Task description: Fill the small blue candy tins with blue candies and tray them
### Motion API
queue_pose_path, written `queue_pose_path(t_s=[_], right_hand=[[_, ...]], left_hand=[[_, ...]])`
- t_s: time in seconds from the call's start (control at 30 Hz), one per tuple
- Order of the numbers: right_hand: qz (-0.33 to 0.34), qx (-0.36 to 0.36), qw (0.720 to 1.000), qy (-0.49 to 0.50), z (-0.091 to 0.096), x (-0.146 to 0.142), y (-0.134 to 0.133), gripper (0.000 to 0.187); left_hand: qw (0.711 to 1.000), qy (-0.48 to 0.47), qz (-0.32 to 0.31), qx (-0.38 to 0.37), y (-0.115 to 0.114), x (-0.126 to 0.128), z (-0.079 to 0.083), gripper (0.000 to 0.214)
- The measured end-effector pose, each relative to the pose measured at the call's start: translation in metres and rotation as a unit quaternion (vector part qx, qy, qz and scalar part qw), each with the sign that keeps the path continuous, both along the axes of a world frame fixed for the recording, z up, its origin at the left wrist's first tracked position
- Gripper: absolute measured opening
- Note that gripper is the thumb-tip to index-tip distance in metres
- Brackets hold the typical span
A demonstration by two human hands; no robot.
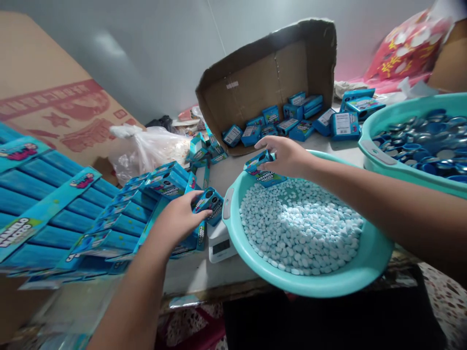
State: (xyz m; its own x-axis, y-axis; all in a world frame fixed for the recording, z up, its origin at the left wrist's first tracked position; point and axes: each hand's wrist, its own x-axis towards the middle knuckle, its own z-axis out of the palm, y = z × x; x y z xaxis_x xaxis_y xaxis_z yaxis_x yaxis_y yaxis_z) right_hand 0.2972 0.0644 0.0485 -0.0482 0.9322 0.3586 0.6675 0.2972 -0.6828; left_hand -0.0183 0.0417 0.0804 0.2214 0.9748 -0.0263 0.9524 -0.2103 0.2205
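Note:
My left hand (186,214) is closed around a small blue candy box (210,204), just left of a turquoise basin (230,228). Pale blue candies (302,223) fill much of that basin. At its far rim my right hand (282,154) grips another blue candy box (256,163), thumb and fingers on its sides. Below that box lies a further blue box (272,179), partly over the candies; whether my right hand touches it I cannot tell. Beneath the basin's left edge sits a white scale (221,244), partly hidden.
An open cardboard box (255,87) on its side holds several blue boxes. Stacked blue cartons (44,204) stand at left, before a large carton (65,97). A second turquoise basin (383,163) with round tins is at right. A plastic bag (149,150) lies behind.

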Motion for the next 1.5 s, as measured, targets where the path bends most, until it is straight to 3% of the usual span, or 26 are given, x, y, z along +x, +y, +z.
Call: queue_pose_path(t_s=[0.1, 0.17, 0.23, 0.4, 0.6, 0.7, 0.8, 0.9, 1.0, 1.1, 1.27, 1.37, 1.5], right_hand=[[0.005, 0.000, 1.000, 0.000, -0.001, 0.000, -0.001, 0.054], [0.008, 0.006, 1.000, 0.000, -0.001, -0.001, -0.001, 0.054], [0.008, 0.013, 1.000, -0.002, -0.002, -0.001, -0.001, 0.054], [0.008, 0.017, 1.000, -0.009, -0.002, -0.001, -0.001, 0.053], [0.002, 0.003, 1.000, -0.003, 0.001, -0.001, -0.002, 0.054], [0.005, -0.003, 1.000, -0.005, 0.002, -0.001, -0.002, 0.054], [0.011, -0.005, 1.000, -0.001, 0.000, 0.000, -0.002, 0.055], [0.011, -0.005, 1.000, -0.004, 0.000, 0.000, -0.002, 0.056], [0.010, -0.009, 1.000, -0.012, 0.000, 0.000, -0.002, 0.056], [0.016, -0.012, 1.000, -0.017, 0.001, -0.001, -0.002, 0.057], [0.020, -0.025, 0.999, -0.026, 0.000, 0.000, -0.002, 0.058], [0.015, -0.028, 0.999, -0.038, -0.001, 0.000, -0.003, 0.057], [0.024, -0.026, 0.998, -0.049, -0.004, 0.000, -0.002, 0.056]], left_hand=[[0.990, 0.035, -0.079, 0.110, -0.013, 0.005, 0.000, 0.048], [0.961, 0.082, -0.167, 0.203, -0.021, 0.013, 0.005, 0.046], [0.931, 0.133, -0.232, 0.250, -0.025, 0.021, 0.007, 0.046], [0.900, 0.154, -0.264, 0.312, -0.025, 0.033, -0.005, 0.044], [0.876, 0.146, -0.295, 0.353, -0.023, 0.030, -0.017, 0.039], [0.881, 0.127, -0.292, 0.350, -0.020, 0.030, -0.019, 0.039], [0.908, 0.088, -0.254, 0.323, -0.021, 0.027, -0.018, 0.044], [0.937, 0.021, -0.185, 0.297, -0.025, 0.021, -0.013, 0.047], [0.969, -0.045, -0.093, 0.224, -0.027, 0.009, -0.005, 0.046], [0.988, -0.039, -0.027, 0.146, -0.025, -0.004, -0.002, 0.049], [0.989, 0.019, -0.105, 0.103, -0.019, -0.022, -0.012, 0.046], [0.982, 0.039, -0.127, 0.134, -0.017, -0.030, -0.020, 0.050], [0.972, 0.035, -0.111, 0.203, -0.021, -0.038, -0.020, 0.053]])
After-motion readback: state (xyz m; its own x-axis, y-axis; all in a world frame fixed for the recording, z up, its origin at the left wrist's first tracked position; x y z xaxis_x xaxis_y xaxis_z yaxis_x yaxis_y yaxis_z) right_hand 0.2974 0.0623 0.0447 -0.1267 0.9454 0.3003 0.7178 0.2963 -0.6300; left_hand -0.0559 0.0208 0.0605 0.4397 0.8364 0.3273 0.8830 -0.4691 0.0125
